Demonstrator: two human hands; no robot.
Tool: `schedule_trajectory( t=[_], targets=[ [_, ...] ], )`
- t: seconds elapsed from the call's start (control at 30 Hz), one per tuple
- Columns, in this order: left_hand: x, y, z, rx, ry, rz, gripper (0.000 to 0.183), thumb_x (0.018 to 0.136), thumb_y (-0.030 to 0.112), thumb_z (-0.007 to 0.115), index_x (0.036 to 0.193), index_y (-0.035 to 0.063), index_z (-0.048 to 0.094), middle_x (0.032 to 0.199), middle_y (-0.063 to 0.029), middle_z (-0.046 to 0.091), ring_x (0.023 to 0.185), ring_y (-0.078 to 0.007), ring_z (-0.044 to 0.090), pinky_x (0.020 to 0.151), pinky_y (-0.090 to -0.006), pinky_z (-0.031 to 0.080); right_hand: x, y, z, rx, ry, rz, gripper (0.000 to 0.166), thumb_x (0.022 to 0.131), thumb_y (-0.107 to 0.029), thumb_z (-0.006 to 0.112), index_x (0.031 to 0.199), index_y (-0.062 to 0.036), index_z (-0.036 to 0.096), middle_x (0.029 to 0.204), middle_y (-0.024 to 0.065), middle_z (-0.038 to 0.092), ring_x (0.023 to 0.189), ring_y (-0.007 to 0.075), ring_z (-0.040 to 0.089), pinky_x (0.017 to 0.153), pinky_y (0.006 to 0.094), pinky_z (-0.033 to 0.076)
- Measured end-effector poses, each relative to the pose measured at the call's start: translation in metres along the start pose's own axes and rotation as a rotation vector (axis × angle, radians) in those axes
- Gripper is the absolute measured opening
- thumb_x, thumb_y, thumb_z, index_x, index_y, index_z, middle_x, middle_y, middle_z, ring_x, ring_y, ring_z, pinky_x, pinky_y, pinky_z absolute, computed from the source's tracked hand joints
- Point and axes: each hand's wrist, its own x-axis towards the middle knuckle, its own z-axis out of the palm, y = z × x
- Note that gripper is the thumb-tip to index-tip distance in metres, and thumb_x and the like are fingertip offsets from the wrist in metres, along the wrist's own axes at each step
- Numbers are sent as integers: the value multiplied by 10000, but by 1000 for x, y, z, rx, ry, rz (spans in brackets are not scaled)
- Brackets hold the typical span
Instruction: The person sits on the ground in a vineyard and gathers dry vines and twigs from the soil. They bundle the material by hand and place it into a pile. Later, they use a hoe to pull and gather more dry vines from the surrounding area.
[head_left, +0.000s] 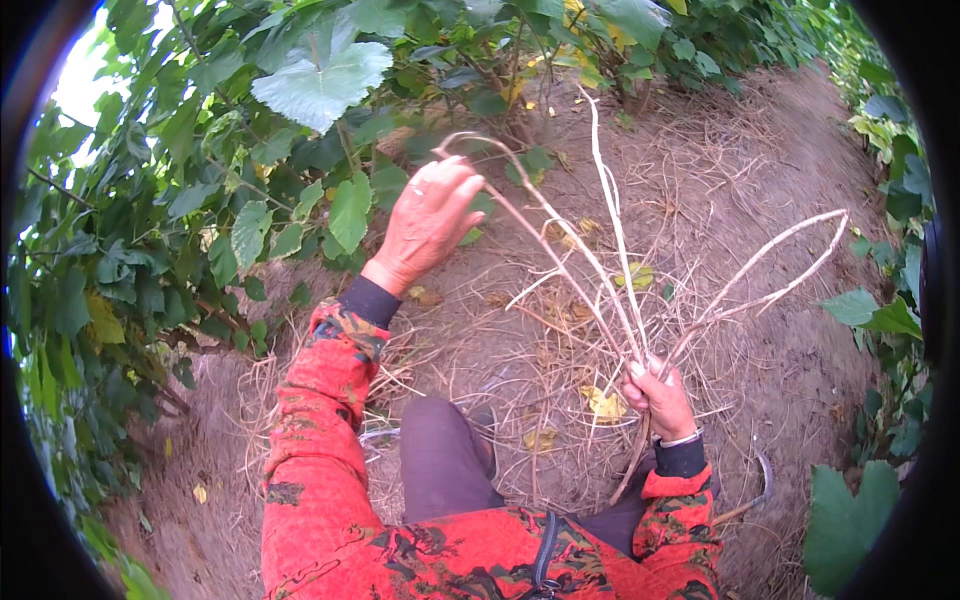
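Note:
My right hand (661, 399) is closed around the lower ends of several thin, pale dry stems (611, 225). Above the fist they fan out, some bent over into loops, and a darker end sticks out below it. My left hand (435, 217) is raised at the upper left, beside the bent top of one long stem. Its fingers are slightly curled, and whether they touch or grip that stem cannot be told. A sickle (761, 487) with a curved blade and a wooden handle lies on the ground to the right of my right sleeve.
Leafy green shrubs (187, 195) crowd the left side and the top, and more leaves (855, 510) stand at the right edge. Dry twigs (525, 375) and yellow leaves (604, 403) litter the soil before my bent knee (442, 450).

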Motion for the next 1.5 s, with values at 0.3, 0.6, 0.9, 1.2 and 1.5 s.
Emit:
schedule_trajectory(
  t=[0.3,0.6,0.9,1.2,1.5],
  targets=[
    [-5,-10,27,-13,-125,25,169,800,235,647,860,100,563,864,-54,580,783,-238,581,620,-358,477,-6,-6,1,-10,-12,53,194,927,-250,552,848,-79,508,616,-49,422,513,22,354,442,172,267],
    [11,125,100,-1591,-134,-1081,397,973,347,455,849,1,606,666,-56,639,567,-105,611,480,-220,482,5,11,-1,213,22,21,149,950,-193,519,960,-48,488,699,-23,428,554,23,374,443,146,293],
    [-43,116,185,-1373,80,-1247,494,941,320,505,1331,29,422,1279,-135,517,825,-185,667,584,-234,513,-15,-21,-52,192,463,-393,182,939,-232,541,937,-56,496,666,-54,442,486,20,372,410,167,324],
    [-303,229,319,-1193,-1495,-890,387,921,214,382,703,69,668,661,-80,647,542,-194,623,494,-317,496,-21,-27,-54,337,537,-379,169,994,-193,418,942,-48,488,671,-18,415,491,33,333,471,190,288],
    [-466,408,290,-788,-1552,-1313,477,685,257,668,1083,5,593,1019,-225,634,935,-356,630,784,-422,497,-11,-25,-51,264,593,-327,180,1008,-188,373,930,-39,438,669,-10,401,484,30,330,482,190,309]
  ],
)
